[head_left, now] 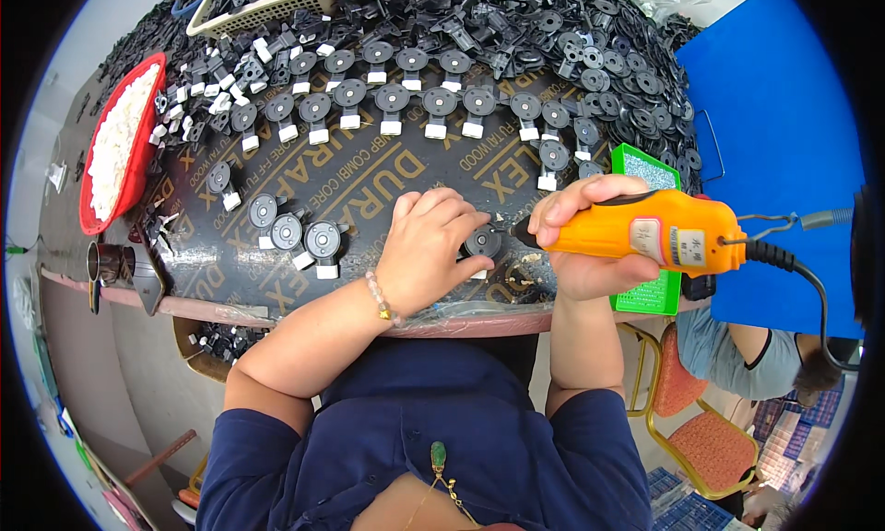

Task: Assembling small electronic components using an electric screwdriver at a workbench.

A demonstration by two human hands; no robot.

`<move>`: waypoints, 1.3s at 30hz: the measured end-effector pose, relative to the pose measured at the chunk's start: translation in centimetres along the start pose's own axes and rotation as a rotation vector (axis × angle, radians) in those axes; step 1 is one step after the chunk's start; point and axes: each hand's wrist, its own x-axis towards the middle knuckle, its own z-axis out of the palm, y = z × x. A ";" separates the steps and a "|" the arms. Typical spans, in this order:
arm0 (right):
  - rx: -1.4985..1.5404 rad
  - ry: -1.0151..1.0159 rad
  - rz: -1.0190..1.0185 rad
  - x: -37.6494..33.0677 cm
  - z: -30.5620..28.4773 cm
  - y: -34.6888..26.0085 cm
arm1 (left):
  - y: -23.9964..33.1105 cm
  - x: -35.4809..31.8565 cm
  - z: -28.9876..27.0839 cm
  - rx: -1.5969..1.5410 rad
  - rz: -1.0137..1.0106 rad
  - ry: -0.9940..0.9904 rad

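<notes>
My right hand (pixel 590 245) is wrapped round an orange electric screwdriver (pixel 664 229), its black nose pointing left and its cord running off to the right. The tip reaches the edge of a black round plastic part (pixel 482 243) with a white end piece, lying on the dark table. My left hand (pixel 429 245) holds this part down between thumb and index finger, partly covering it. Whether a screw sits at the tip is too small to tell. To the left of my left hand lie several similar parts (pixel 323 241), each with a white end piece.
Curved rows of similar parts (pixel 392 100) stand farther back, before a heap of black pieces (pixel 516 33). A red basket of white pieces (pixel 120 148) is at left. A green tray (pixel 645 296) and a blue panel (pixel 765 144) are at right, near another person's arm (pixel 737 356).
</notes>
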 end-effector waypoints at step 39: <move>-0.773 0.583 -0.260 -2.6 -18.9 -11.0 | 1.1 0.2 0.8 0.084 0.073 -0.047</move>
